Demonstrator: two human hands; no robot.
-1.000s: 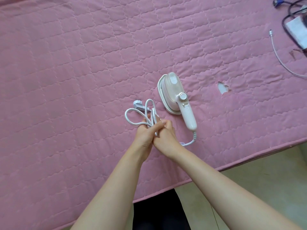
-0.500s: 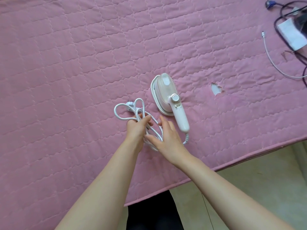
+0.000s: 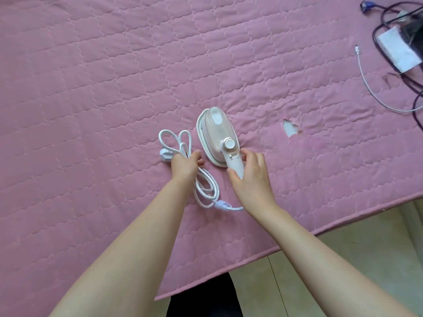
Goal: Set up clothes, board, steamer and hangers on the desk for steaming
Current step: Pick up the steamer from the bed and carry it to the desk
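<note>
White handheld steamer (image 3: 217, 136) lies flat on the pink quilted cover (image 3: 91, 88) over the desk, nearer the front edge than the back and roughly mid-width. Long axis runs from its rounded head, pointing away toward the far edge, down to the handle, which points back at the person and slightly right.

Right hand (image 3: 250, 177) is on the handle end: fingers curled over the right side, thumb on the left, so it grips the handle from above, wrist coming in from the front-right. It is the nearer hand to the steamer body.

Left hand (image 3: 185, 167) sits just left of the steamer, apart from it, fingers curled round a bundle of the white braided cord (image 3: 206, 191). Loops stick out beyond the knuckles toward the far edge, more loops trail back toward the front edge, and the plug (image 3: 165, 154) lies just beside the hand on its left. Cord runs from under the left hand round to a clear clip near the right wrist; its join to the handle is hidden by the right hand.

Judgement: steamer placing is in hand; any lift goes along the handle axis with the cord carried alongside. No clothes, board or hangers in view, so setup looks early.

Far right corner: dark cables (image 3: 389, 42), white paper (image 3: 398, 53), thin white cable (image 3: 370, 88). Small tear in the cover (image 3: 290, 130), right of the steamer.
</note>
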